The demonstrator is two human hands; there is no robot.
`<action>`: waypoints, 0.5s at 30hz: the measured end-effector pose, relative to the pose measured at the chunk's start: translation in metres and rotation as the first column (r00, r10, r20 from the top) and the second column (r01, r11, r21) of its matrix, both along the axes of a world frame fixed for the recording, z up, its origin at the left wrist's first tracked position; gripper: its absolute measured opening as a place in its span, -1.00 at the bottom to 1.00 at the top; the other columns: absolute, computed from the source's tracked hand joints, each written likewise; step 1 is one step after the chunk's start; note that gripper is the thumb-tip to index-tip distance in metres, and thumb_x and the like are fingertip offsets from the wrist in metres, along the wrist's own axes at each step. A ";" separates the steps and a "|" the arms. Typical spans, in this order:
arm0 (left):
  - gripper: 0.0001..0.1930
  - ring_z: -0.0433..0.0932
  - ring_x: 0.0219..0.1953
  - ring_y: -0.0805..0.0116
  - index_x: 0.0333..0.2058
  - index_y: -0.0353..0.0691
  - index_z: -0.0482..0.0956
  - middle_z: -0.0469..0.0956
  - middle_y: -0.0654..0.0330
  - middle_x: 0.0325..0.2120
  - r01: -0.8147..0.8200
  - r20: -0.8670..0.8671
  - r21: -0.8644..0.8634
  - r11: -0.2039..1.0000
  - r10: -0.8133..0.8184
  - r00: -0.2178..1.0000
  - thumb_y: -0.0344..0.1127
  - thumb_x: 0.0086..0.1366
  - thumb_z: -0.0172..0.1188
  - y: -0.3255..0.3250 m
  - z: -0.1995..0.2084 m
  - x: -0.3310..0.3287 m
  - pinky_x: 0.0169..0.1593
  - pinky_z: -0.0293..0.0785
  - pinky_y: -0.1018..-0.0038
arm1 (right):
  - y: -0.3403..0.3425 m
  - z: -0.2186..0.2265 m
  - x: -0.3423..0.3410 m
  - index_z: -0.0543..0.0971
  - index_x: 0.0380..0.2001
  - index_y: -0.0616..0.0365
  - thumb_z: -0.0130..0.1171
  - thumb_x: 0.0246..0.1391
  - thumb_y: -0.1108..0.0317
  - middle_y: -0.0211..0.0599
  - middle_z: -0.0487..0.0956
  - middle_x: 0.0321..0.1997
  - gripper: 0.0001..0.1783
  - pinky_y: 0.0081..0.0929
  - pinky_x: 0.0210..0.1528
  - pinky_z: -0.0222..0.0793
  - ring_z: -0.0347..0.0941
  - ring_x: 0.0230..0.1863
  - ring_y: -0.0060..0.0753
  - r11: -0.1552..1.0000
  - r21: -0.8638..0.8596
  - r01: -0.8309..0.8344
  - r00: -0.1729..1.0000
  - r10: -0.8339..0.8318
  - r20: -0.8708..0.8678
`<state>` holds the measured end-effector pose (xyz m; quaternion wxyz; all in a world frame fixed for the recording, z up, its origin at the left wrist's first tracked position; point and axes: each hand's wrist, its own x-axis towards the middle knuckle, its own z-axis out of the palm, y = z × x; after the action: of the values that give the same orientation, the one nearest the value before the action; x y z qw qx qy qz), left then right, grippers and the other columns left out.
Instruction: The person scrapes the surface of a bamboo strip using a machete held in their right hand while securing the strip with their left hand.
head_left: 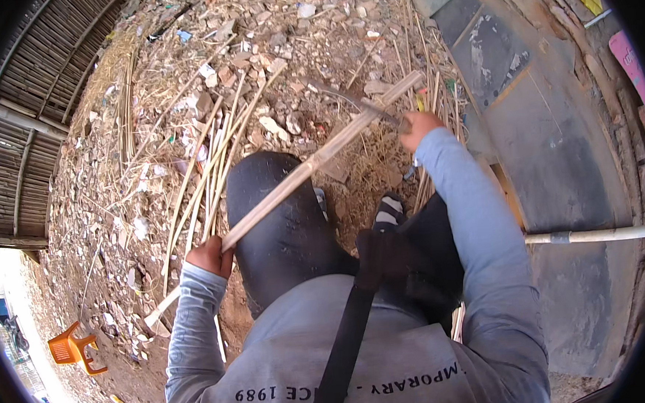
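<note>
A long split bamboo piece point(274, 197) slants across my bent left knee, from low on the left to the far right. My left hand point(209, 258) is closed around it near its lower end, and a short length sticks out past the fist. My right hand point(421, 127) is closed on the handle of a knife with a long, dark, slightly curved blade point(346, 96). That blade crosses the bamboo near its far end; whether it cuts in or only touches, I cannot tell. Thin bamboo strips point(220, 152) lie in a loose bundle beyond my left knee.
Rubble and straw cover the ground point(290, 33). More thin strips point(432, 54) lie to the right, beside dark sheet panels point(570, 142) with a pale pole point(590, 236). An orange plastic chair point(77, 349) is at lower left, below a slatted bamboo wall point(19, 139).
</note>
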<state>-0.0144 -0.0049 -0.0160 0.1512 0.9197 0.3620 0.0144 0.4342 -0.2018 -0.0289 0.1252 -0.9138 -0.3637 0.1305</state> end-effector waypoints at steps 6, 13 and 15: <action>-0.75 0.51 -0.55 -0.17 -0.50 -0.24 0.40 0.50 -0.09 -0.63 0.047 -0.008 0.027 0.999 -0.047 0.999 -0.21 0.19 0.18 0.002 -0.002 0.001 -0.46 0.45 0.10 | -0.005 0.009 -0.007 0.57 -0.18 0.10 0.25 -0.20 0.20 -0.04 0.61 -0.28 -0.57 -0.24 -0.06 0.43 0.53 -0.17 0.00 0.999 -0.026 0.033 0.999 -0.033 -0.011; -0.74 0.52 -0.59 -0.12 -0.51 -0.24 0.40 0.49 -0.07 -0.67 0.057 0.016 0.062 0.996 -0.058 0.998 -0.20 0.16 0.22 0.004 0.001 0.008 -0.50 0.44 0.14 | -0.015 -0.009 0.013 0.57 -0.23 0.12 0.24 -0.19 0.21 -0.04 0.61 -0.29 -0.61 -0.23 -0.07 0.43 0.53 -0.18 0.01 0.989 -0.027 0.146 0.988 -0.147 -0.047; -0.74 0.52 -0.59 -0.13 -0.50 -0.25 0.42 0.47 -0.08 -0.71 0.059 0.030 0.081 0.995 -0.062 0.998 -0.19 0.16 0.22 0.003 -0.002 0.004 -0.51 0.43 0.13 | -0.011 -0.005 0.000 0.57 -0.24 0.12 0.23 -0.18 0.22 -0.06 0.61 -0.30 -0.63 -0.23 -0.09 0.44 0.53 -0.19 0.01 0.993 0.017 0.115 0.993 -0.115 -0.007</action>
<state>-0.0107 -0.0017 -0.0183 0.1204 0.9353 0.3305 0.0391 0.4341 -0.2127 -0.0338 0.1415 -0.9318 -0.3110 0.1225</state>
